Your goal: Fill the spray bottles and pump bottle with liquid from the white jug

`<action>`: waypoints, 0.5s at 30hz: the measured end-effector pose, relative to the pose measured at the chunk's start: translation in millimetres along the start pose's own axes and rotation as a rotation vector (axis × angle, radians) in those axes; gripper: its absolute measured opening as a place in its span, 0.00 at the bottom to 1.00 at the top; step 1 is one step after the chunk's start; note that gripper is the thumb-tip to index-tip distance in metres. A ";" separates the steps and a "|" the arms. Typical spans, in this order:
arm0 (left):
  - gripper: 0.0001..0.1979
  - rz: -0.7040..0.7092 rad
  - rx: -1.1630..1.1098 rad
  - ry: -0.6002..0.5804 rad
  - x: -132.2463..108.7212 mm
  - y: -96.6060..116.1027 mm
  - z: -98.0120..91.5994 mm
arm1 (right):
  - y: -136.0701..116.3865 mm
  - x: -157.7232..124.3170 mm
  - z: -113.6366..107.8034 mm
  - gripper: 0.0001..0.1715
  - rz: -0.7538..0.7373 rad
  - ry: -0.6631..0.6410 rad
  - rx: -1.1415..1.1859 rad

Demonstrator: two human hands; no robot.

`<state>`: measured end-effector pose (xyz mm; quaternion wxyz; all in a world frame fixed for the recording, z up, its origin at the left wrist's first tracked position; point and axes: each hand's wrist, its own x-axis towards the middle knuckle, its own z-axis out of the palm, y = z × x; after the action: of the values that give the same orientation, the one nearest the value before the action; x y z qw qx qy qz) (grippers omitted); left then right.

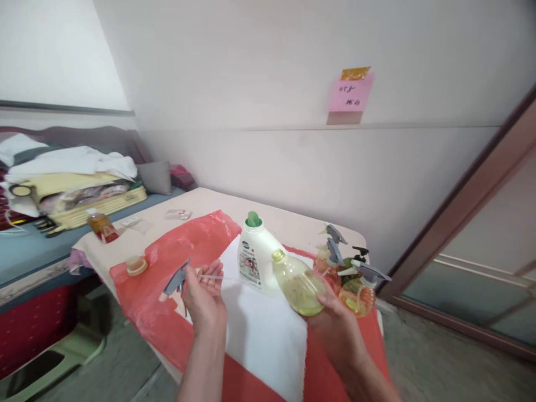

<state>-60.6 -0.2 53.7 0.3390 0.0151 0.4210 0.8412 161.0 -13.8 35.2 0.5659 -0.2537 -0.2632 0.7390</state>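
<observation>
step: sprayer refit, head off bottle | left hand (204,296) pinching grey trigger sprayer (178,279), dip tube pointing right | right hand (335,324) wrapped on green bottle (298,283), neck open, tilted left, near white jug (253,254) | next: likely feed tube into neck, needs alignment

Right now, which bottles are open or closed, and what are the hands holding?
Yellow-green bottle: open, no sprayer on, tilted, held in the right hand.
Grey sprayer head: off the bottle, tube sticking out, held in the left hand.
White jug: upright, green cap on.
Orange spray bottles: upright, sprayers fitted.
Small amber bottle: upright, cap on.
White cloth: spread flat on the red sheet.
</observation>
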 end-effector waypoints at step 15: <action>0.17 -0.131 -0.020 -0.024 2.6 1.9 -2.8 | -89.5 89.1 79.1 0.26 -0.279 0.042 -0.902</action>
<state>-64.6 -1.4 52.5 0.3984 -0.0056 0.4087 0.8211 150.1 84.4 146.8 0.4983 -0.4514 -0.5780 0.4625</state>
